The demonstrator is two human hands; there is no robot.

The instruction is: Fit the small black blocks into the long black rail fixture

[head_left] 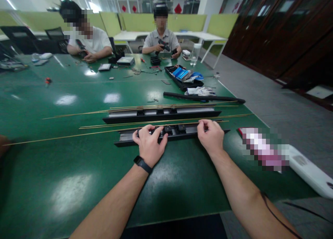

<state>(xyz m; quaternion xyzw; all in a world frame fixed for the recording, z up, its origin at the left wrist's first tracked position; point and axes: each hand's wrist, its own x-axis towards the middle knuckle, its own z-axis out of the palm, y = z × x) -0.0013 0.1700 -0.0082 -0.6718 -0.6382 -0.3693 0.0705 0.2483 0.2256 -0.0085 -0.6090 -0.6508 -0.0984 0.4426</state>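
A black rail (191, 135) with a silvery channel lies across the table in front of me, with small black blocks (181, 128) in it. My left hand (149, 145) rests over its left half, fingers curled onto the channel and thumb at the near side, beside a block. What lies under those fingers is partly hidden. At the rail's right part, my right hand (212, 136) is closed in a pinch at a thin brass rod (104, 131), which runs along the rail and far out to the left. The exact fingertip contact is hidden.
Behind lies a second black rail (161, 116) with more brass rods. Farther back are a black tray (183, 80), white gloves (200, 91) and a black strip (182, 96). At right lie a pink packet (262, 148) and a white device (309, 169). Two people sit opposite, handling dark objects.
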